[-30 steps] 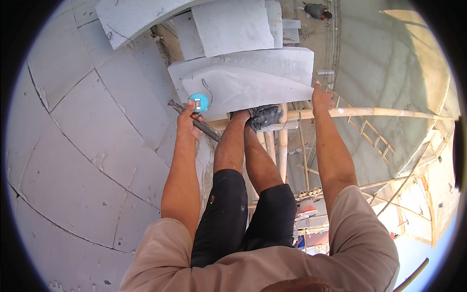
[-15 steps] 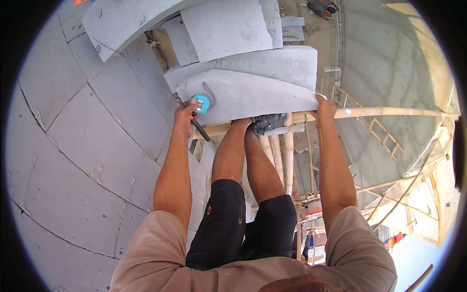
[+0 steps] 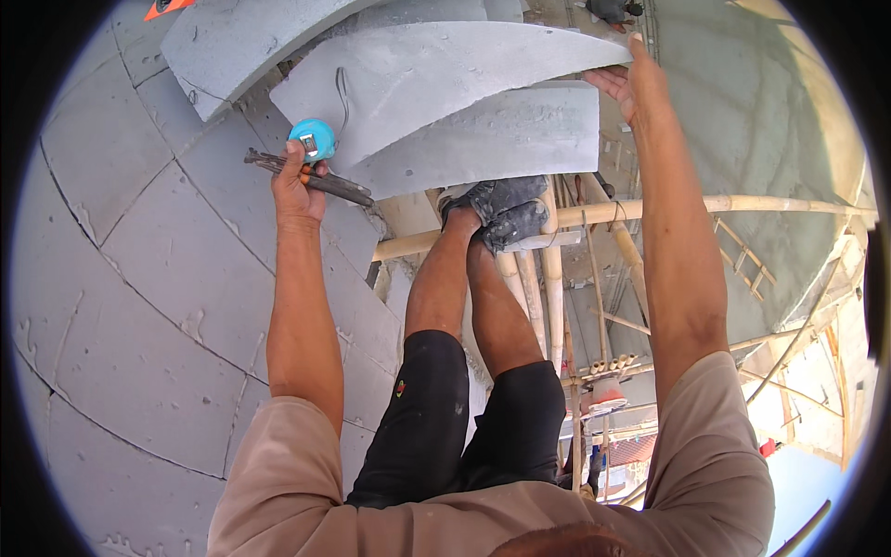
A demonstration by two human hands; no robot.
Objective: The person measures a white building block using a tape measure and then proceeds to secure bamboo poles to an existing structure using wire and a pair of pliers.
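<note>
A pale grey curved slab (image 3: 408, 70), tapering to a point on the right, is raised at a tilt before me. Its pointed end is between the thumb and fingers of my right hand (image 3: 636, 84). My left hand (image 3: 299, 190), near the slab's left end, is closed around a dark long-handled hand tool (image 3: 339, 186); its exact kind is hard to tell. The same hand holds a turquoise tape measure (image 3: 314, 139) with a grey wrist loop against the slab. Beneath lies a second grey slab (image 3: 492, 139), partly covered by the raised one.
My dark shoes (image 3: 515, 223) stand by a bamboo pole (image 3: 687, 209). Bamboo scaffolding (image 3: 552, 278) drops away below. A grey block wall (image 3: 186, 288) fills the left, with a curved block piece (image 3: 251, 42) above. A person (image 3: 613, 11) is far below at the top right.
Both hands have moved up and apart, the right much farther away from me. The tapered slab has lifted and swung upward, uncovering the slab beneath and more of my shoes.
</note>
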